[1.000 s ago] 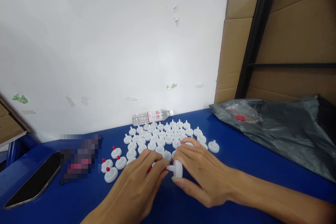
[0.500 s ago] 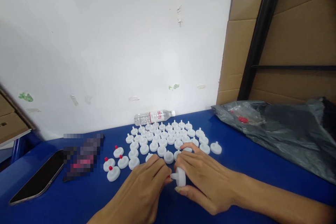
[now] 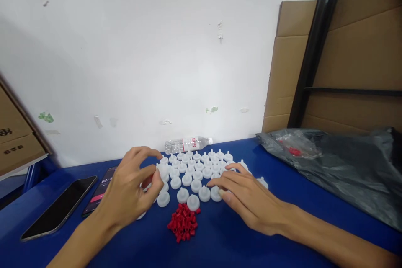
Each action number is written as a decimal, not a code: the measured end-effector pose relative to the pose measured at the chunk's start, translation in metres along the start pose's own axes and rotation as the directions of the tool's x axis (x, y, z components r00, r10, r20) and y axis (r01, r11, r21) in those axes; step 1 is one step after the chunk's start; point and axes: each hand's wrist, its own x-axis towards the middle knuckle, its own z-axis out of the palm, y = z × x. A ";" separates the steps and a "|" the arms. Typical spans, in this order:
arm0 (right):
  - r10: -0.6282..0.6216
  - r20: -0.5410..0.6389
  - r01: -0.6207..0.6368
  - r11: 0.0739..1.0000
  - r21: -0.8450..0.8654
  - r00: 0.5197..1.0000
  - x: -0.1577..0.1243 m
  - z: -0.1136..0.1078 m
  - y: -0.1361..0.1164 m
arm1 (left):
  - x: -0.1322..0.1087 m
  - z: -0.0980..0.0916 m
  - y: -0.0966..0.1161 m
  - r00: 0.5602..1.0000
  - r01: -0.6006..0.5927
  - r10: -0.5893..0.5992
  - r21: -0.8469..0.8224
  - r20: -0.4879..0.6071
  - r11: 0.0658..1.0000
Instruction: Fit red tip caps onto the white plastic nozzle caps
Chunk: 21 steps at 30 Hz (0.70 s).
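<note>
My left hand (image 3: pixel 135 186) is raised at the left of the group, thumb and fingers pinched on a white nozzle cap (image 3: pixel 162 171); its tip is hidden by the fingers. My right hand (image 3: pixel 248 199) reaches low over the front right of the group, thumb and forefinger apart around another white cap (image 3: pixel 215 194) that stands on the table. Many similar white caps (image 3: pixel 196 186) stand nozzle up between and behind the hands. In front of them lies a heap of small red tips (image 3: pixel 183 222). My left hand and forearm cover most of the red-tipped caps at the left.
A clear plastic bottle (image 3: pixel 188 144) lies along the wall behind the caps. Two phones, one dark (image 3: pixel 59 207) and one lit (image 3: pixel 98 197), lie on the blue table (image 3: pixel 238 245) at left. Grey plastic sheeting (image 3: pixel 342 171) with a small bag of red pieces (image 3: pixel 295 150) covers the right.
My hands were together over a cap with a red tip; now they are apart, the left gone up and left with a cap. The heap of red tips has come into sight.
</note>
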 end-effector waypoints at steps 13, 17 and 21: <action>-0.044 -0.041 0.043 0.999 -0.009 0.998 0.000 -0.003 -0.001 | -0.025 -0.006 -0.032 0.689 0.420 -0.416 0.141 0.593 0.897; -0.049 -0.039 0.048 0.999 -0.015 0.998 0.000 -0.002 -0.002 | -0.030 -0.005 -0.031 0.677 0.410 -0.371 0.094 0.636 0.907; -0.043 -0.033 0.042 0.999 -0.023 0.999 0.000 -0.003 -0.002 | -0.032 -0.005 -0.030 0.675 0.393 -0.328 0.054 0.661 0.918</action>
